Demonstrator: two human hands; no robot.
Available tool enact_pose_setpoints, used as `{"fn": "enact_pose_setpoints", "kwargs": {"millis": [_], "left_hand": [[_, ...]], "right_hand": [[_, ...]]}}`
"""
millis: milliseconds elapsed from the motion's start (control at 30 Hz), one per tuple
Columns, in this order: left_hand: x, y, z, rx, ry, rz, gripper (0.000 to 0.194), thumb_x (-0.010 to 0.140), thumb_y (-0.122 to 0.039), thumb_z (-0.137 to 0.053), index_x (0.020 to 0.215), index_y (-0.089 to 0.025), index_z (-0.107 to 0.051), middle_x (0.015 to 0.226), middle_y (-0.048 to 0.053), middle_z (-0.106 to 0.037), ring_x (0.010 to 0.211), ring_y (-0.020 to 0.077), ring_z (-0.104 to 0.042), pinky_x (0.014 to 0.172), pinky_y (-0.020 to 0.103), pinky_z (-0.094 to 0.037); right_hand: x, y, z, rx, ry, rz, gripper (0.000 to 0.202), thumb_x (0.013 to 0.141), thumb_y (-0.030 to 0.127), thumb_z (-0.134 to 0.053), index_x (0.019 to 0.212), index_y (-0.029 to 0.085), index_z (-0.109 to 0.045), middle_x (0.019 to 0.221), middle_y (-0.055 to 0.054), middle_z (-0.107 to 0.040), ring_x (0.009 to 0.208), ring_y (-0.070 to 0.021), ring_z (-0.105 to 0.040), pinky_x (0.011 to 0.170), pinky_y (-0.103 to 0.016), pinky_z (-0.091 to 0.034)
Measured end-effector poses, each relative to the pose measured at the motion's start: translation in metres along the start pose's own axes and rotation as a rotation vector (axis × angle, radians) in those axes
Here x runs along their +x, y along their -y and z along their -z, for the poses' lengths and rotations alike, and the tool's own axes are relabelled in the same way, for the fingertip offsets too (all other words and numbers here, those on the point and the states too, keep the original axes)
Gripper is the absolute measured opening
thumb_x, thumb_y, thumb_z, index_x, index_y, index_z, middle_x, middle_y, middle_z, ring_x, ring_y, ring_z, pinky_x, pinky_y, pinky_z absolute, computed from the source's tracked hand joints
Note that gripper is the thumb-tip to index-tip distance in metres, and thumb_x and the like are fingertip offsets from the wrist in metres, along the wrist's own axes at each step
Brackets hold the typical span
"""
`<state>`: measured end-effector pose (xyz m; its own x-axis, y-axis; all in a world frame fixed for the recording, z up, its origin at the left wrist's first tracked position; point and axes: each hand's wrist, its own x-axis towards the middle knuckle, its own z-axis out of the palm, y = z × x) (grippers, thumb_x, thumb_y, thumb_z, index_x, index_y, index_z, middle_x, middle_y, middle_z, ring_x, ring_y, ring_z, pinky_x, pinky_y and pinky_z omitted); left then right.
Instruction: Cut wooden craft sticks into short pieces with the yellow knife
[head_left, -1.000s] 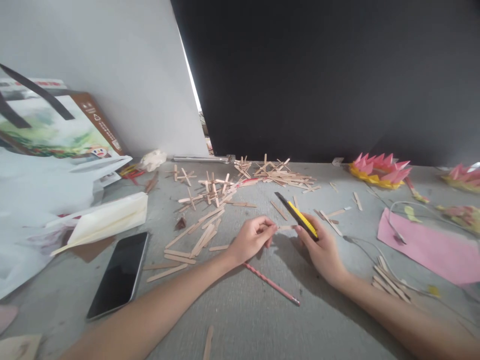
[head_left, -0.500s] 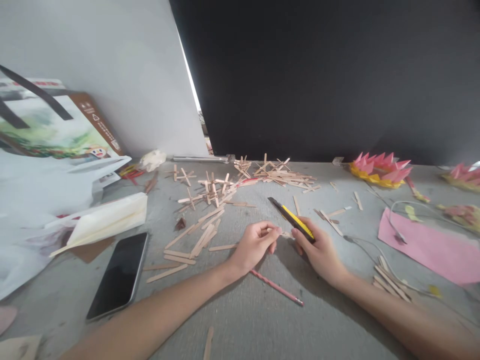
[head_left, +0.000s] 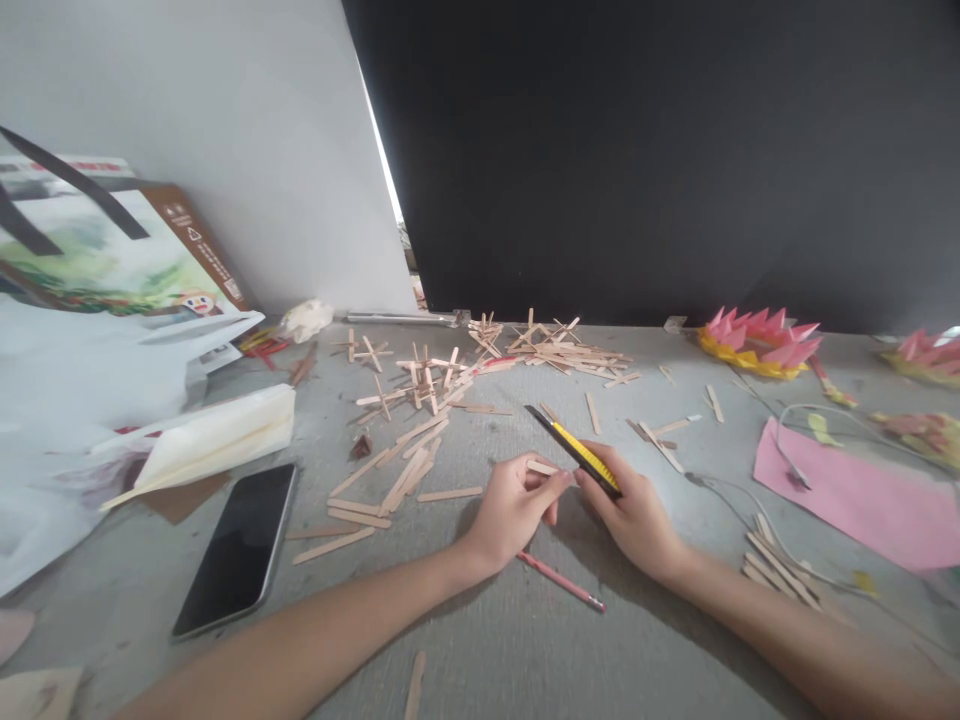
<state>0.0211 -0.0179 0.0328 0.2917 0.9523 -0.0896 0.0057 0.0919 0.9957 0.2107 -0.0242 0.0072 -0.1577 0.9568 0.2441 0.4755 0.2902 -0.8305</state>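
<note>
A small wooden stick [head_left: 541,467] is pinched between the thumb and fingers of my left hand [head_left: 512,508]. Close beside it, my right hand [head_left: 631,515] is wrapped round a black and yellow utility knife [head_left: 581,450], its blade end pointing up and to the left. The fingertips of both hands nearly meet. Under the hands, towards me, lies a pink pencil [head_left: 562,580]. A loose wooden stick [head_left: 450,494] is on the grey table [head_left: 480,640] just left of my left hand.
Crossed wooden sticks [head_left: 427,385] and a stick pile [head_left: 574,352] lie towards the back. A phone [head_left: 238,550] and bags [head_left: 90,370] are on the left. Pink paper [head_left: 855,500], a cable [head_left: 757,490] and a pink and yellow paper crown [head_left: 761,345] are on the right.
The knife has shifted slightly left and down with my right hand. My left hand has turned a little, and the stick in it shows more clearly.
</note>
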Motion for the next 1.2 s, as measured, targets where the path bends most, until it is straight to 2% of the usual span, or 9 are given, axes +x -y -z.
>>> {"fn": "enact_pose_setpoints", "kwargs": {"millis": [67, 200, 333, 533, 767, 967, 1067, 1200], "left_hand": [[0.001, 0.001, 0.002, 0.010, 0.028, -0.007, 0.039, 0.093, -0.054, -0.067, 0.081, -0.018, -0.061, 0.053, -0.002, -0.060, 0.050, 0.0129, -0.053, 0.056, 0.025, -0.039], [0.004, 0.006, 0.004, 0.048, 0.009, -0.016, 0.044, 0.103, -0.053, -0.052, 0.075, -0.019, -0.056, 0.051, -0.002, -0.059, 0.051, 0.0129, -0.054, 0.061, 0.025, -0.042], [0.007, 0.012, 0.005, 0.031, 0.023, -0.008, 0.048, 0.104, -0.058, -0.045, 0.076, -0.020, -0.055, 0.053, -0.002, -0.060, 0.053, 0.0132, -0.055, 0.062, 0.026, -0.043], [0.004, 0.011, 0.004, -0.001, 0.089, -0.023, 0.039, 0.097, -0.056, -0.062, 0.089, -0.019, -0.055, 0.057, -0.004, -0.061, 0.053, 0.0127, -0.055, 0.059, 0.025, -0.041], [0.008, 0.017, 0.002, -0.072, 0.066, -0.001, 0.038, 0.101, -0.054, -0.053, 0.085, -0.020, -0.052, 0.053, -0.003, -0.060, 0.050, 0.0124, -0.054, 0.058, 0.025, -0.041], [0.012, 0.023, -0.002, -0.322, 0.012, 0.100, 0.045, 0.087, -0.061, -0.072, 0.086, -0.017, -0.058, 0.062, -0.003, -0.059, 0.053, 0.0107, -0.054, 0.058, 0.025, -0.042], [0.009, 0.021, -0.004, -0.271, 0.032, 0.072, 0.047, 0.082, -0.059, -0.078, 0.089, -0.016, -0.062, 0.069, -0.002, -0.060, 0.059, 0.0106, -0.055, 0.061, 0.025, -0.043], [0.010, 0.016, 0.000, -0.141, -0.059, -0.062, 0.044, 0.090, -0.060, -0.070, 0.090, -0.017, -0.059, 0.077, -0.001, -0.061, 0.066, 0.0107, -0.057, 0.065, 0.024, -0.046]], "right_hand": [[0.000, -0.001, 0.000, 0.006, -0.002, 0.006, 0.036, 0.103, 0.042, -0.054, 0.134, 0.025, -0.058, 0.120, -0.008, -0.077, 0.102, -0.0261, -0.075, 0.087, -0.036, -0.059], [0.001, -0.002, 0.000, 0.010, -0.004, 0.009, 0.034, 0.104, 0.041, -0.054, 0.134, 0.025, -0.057, 0.121, -0.007, -0.077, 0.105, -0.0253, -0.074, 0.090, -0.036, -0.058], [0.003, -0.001, 0.001, 0.018, -0.014, 0.011, 0.034, 0.104, 0.042, -0.054, 0.134, 0.026, -0.058, 0.124, -0.006, -0.076, 0.108, -0.0245, -0.073, 0.095, -0.037, -0.057], [0.001, -0.005, 0.000, 0.012, 0.000, 0.011, 0.035, 0.104, 0.042, -0.054, 0.135, 0.025, -0.057, 0.125, -0.008, -0.076, 0.109, -0.0257, -0.074, 0.089, -0.036, -0.058], [0.000, -0.003, 0.000, 0.007, 0.016, 0.012, 0.035, 0.104, 0.041, -0.054, 0.135, 0.025, -0.057, 0.118, -0.008, -0.077, 0.099, -0.0246, -0.076, 0.087, -0.036, -0.059], [-0.004, 0.000, -0.002, -0.027, 0.084, 0.073, 0.036, 0.104, 0.036, -0.052, 0.140, 0.029, -0.054, 0.128, -0.008, -0.074, 0.107, -0.0241, -0.076, 0.089, -0.034, -0.060], [-0.005, -0.001, -0.004, -0.025, 0.067, 0.066, 0.037, 0.104, 0.036, -0.051, 0.141, 0.029, -0.051, 0.127, -0.008, -0.074, 0.109, -0.0237, -0.075, 0.088, -0.033, -0.060], [-0.005, -0.001, -0.002, -0.030, 0.044, 0.073, 0.037, 0.104, 0.040, -0.052, 0.139, 0.026, -0.053, 0.124, -0.008, -0.074, 0.104, -0.0241, -0.075, 0.088, -0.034, -0.059]]}}
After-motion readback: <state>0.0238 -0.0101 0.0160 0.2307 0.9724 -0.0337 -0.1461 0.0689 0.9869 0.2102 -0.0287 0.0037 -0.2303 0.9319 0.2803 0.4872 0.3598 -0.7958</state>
